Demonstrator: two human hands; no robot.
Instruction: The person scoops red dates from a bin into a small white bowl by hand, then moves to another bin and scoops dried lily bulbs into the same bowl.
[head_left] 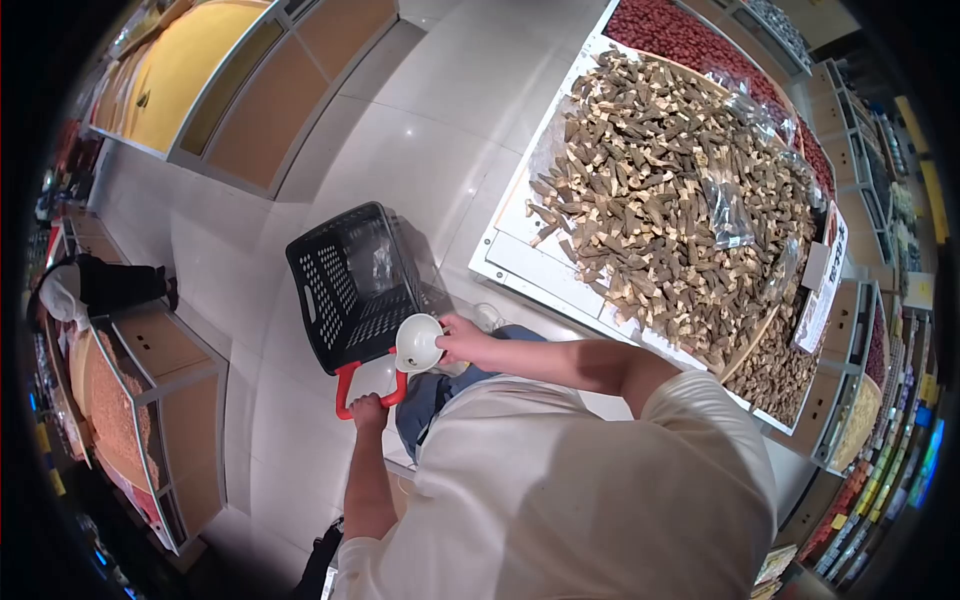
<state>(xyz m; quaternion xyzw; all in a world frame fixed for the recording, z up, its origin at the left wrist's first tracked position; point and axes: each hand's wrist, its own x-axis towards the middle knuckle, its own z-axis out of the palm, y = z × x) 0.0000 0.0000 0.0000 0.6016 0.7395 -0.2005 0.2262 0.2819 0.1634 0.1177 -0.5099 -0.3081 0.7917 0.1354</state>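
Note:
My left hand [369, 412] is closed around the red handle [345, 385] of a black shopping basket [325, 300]. The basket has perforated sides, and clear plastic [380, 258] shows inside it. In my right hand [462, 339] is a white bowl [418, 342], gripped at its side with the fingers partly hidden. The bowl is beside the basket's rim, over the red handle's right end. Right of my hands, a large pile of dried brown mushroom-like pieces [670, 170] lies on a white display stand [530, 265], with clear plastic bags [727, 210] on top.
Red dried goods [690, 50] lie behind the brown pile, near a white sign [822, 285]. Wood-panelled bins stand at the upper left [265, 100] and lower left [190, 440]. Another person [110, 285] is at the far left. Packed shelves [880, 460] line the right.

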